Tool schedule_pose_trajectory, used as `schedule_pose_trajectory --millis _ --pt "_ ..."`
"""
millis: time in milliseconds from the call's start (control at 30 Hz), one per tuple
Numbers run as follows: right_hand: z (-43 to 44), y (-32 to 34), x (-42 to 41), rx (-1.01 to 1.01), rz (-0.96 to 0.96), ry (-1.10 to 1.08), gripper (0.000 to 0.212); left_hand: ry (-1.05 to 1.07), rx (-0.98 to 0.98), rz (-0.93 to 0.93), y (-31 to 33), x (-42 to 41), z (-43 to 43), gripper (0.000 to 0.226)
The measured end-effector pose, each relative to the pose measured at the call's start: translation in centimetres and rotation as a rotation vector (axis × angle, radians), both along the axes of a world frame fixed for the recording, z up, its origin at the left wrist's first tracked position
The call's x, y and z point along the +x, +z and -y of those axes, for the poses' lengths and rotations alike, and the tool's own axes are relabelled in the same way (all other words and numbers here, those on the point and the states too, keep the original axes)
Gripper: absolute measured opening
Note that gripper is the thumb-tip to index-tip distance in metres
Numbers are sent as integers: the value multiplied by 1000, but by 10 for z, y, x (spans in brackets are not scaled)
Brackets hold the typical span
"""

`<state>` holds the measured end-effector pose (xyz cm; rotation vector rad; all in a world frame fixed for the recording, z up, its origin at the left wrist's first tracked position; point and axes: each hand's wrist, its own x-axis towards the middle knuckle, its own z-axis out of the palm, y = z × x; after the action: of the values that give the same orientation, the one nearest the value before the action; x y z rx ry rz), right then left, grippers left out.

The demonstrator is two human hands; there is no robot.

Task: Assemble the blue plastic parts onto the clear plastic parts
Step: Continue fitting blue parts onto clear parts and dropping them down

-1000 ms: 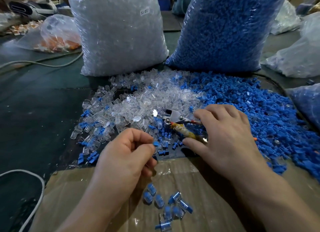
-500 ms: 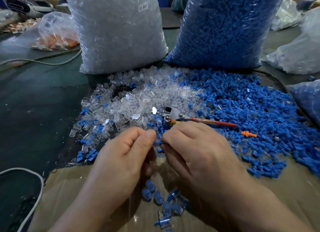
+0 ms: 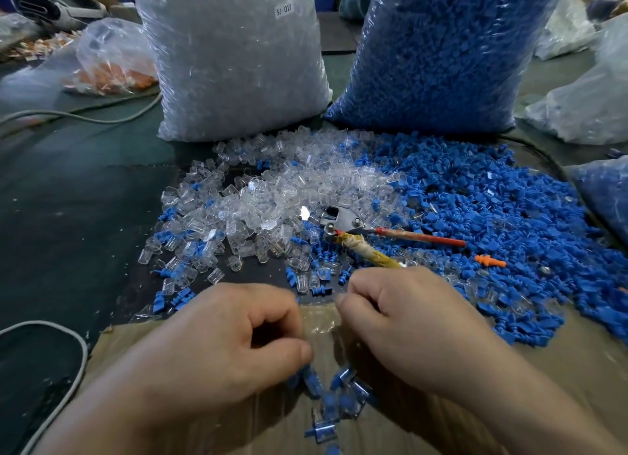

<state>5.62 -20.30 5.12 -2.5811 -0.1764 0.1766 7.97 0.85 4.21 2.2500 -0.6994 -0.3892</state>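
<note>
Lying nearest, assembled pieces (image 3: 339, 397): blue-in-clear units scattered on the cardboard (image 3: 560, 369), directly beneath and between both hands.
Left hand (image 3: 221, 346): fingers (image 3: 272, 315) curled, thumb pressed to forefinger; blurred, so impossible to tell whether gripping a part.
Right hand (image 3: 407, 329): curled inward likewise; contents hidden, grip impossible to tell.
Loose blue part (image 3: 321, 289): just beyond the knuckles, between the hands, long axis roughly crosswise; about equally near to either hand.
Clear parts (image 3: 289, 196): heaped ahead, on the left hand's side.
Blue parts (image 3: 492, 216): heaped ahead and rightward, nearer the right hand; probably the next reach.
Cutters (image 3: 343, 220): on the table (image 3: 68, 199), where the two heaps meet.
Clear bag (image 3: 231, 57), blue bag (image 3: 441, 46): upright behind the heaps.
</note>
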Motion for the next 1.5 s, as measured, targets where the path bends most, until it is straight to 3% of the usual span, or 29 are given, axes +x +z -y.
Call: schedule_pose_trajectory --millis 133,233,333,467,800,1067,1167,1300,1367,1500 --pt "-2 -9 0 -216 108 18 29 -3 127 6 -3 3 -5 38" --pt "-6 -15 1 -251 155 38 31 188 185 139 -9 5 -5 48" --pt "-12 -21 7 -307 205 40 36 375 261 286 -17 9 -1 42" --pt "-20 -28 17 -390 240 80 35 343 403 339 -26 10 12 59" --pt "-16 -29 17 -319 263 112 22 321 287 320 -27 9 24 18" --pt "-5 -29 14 63 238 -90 19 535 -66 244 -31 6 22 1" --pt "-1 -30 13 309 148 -164 8 614 -373 82 -34 6 22 25" --pt "-1 -25 12 657 -22 -186 6 575 -534 -60 -32 5 20 40" --pt "-1 -22 11 852 -130 -199 10 592 -631 -164 -32 5 18 37" --pt "0 -24 11 1013 -211 -198 9 546 -684 -236 -26 2 17 16"
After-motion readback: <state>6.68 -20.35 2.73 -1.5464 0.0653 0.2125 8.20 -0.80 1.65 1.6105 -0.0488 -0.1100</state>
